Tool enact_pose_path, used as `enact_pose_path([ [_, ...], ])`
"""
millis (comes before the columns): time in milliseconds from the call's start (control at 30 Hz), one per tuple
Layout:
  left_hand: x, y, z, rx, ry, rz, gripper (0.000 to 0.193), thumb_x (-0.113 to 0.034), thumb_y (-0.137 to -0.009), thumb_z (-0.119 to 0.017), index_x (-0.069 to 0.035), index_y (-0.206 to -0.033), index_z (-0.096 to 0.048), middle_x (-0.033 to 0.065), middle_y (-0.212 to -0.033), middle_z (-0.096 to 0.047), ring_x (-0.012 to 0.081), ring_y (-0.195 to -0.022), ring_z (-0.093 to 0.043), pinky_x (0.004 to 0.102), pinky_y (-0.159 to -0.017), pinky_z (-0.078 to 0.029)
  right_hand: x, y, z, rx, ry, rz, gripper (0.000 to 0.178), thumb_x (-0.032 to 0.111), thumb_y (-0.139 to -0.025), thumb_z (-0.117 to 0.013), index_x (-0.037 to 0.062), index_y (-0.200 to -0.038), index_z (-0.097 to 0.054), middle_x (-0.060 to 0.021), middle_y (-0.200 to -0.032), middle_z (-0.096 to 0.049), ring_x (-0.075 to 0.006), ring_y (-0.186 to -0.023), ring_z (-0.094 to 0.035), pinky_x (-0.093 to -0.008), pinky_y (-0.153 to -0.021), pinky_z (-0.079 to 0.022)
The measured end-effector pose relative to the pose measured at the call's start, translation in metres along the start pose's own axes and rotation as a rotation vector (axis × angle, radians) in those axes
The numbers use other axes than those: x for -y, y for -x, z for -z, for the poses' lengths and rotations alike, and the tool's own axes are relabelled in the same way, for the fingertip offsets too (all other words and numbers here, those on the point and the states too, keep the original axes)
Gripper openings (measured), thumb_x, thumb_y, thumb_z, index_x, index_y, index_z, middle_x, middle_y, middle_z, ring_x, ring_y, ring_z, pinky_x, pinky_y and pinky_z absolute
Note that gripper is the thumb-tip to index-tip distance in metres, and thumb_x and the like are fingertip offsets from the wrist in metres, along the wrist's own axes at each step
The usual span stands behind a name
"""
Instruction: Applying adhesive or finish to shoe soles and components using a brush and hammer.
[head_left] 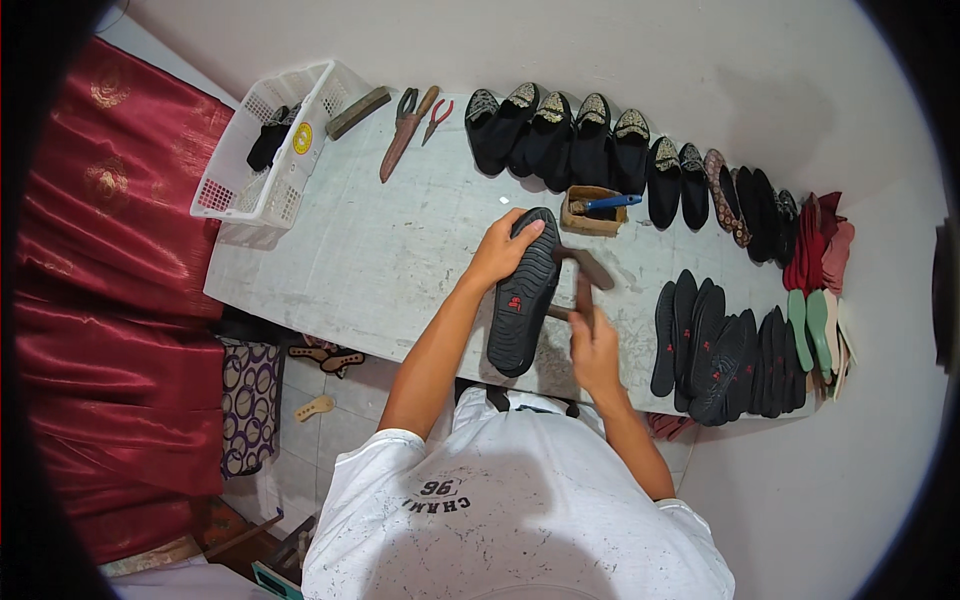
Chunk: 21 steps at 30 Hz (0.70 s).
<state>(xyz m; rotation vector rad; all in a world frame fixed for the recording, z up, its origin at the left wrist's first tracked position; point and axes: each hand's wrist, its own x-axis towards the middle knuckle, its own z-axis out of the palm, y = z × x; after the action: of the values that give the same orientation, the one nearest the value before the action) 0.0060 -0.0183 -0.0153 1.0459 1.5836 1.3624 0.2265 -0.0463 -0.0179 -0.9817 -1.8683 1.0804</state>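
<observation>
My left hand point(497, 250) grips a black shoe point(525, 300) near its toe, thumb across the edge. The shoe's ridged sole, with a small red mark, faces up. To the right of it, my right hand point(596, 350) is closed around a hammer point(588, 268), somewhat smeared by motion. The hammer's brown head is beside the forward part of the sole; whether they touch I cannot tell. A short dark bar shows between the shoe and my right hand, and what it belongs to is unclear.
Black shoes point(552, 140) line the wall behind a small box point(593, 222) with a blue-handled brush point(612, 202). Black soles point(684, 335) lie at the right. A white basket point(240, 212), sheathed knife point(400, 148) and red pliers point(437, 120) occupy the table's point(300, 260) far left.
</observation>
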Motion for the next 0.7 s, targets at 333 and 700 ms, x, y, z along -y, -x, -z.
enact_pose_path([
  [333,0.003,0.001,0.001,-0.025,-0.025,0.008,0.036,-0.031,-0.093,-0.06,0.002,-0.108,-0.061,0.011,-0.09,-0.067,0.0161,-0.082,-0.062,0.0293,-0.077,-0.048,0.035,-0.016,0.026,-0.028,-0.412,-0.289,0.041,0.043,-0.099,-0.047,0.004,-0.085,-0.049,-0.0002,-0.053,-0.043,-0.0083,-0.038,-0.041,-0.0229,-0.034,-0.034],
  [700,0.006,-0.002,-0.001,-0.018,0.064,0.02,0.04,-0.033,-0.092,-0.062,0.003,-0.108,-0.061,0.0149,-0.092,-0.068,0.0197,-0.085,-0.064,0.0317,-0.078,-0.049,0.035,-0.012,0.025,0.046,-0.456,-0.504,0.034,0.035,-0.098,-0.051,0.005,-0.082,-0.051,-0.0002,-0.054,-0.048,-0.0082,-0.041,-0.044,-0.0246,-0.035,-0.033],
])
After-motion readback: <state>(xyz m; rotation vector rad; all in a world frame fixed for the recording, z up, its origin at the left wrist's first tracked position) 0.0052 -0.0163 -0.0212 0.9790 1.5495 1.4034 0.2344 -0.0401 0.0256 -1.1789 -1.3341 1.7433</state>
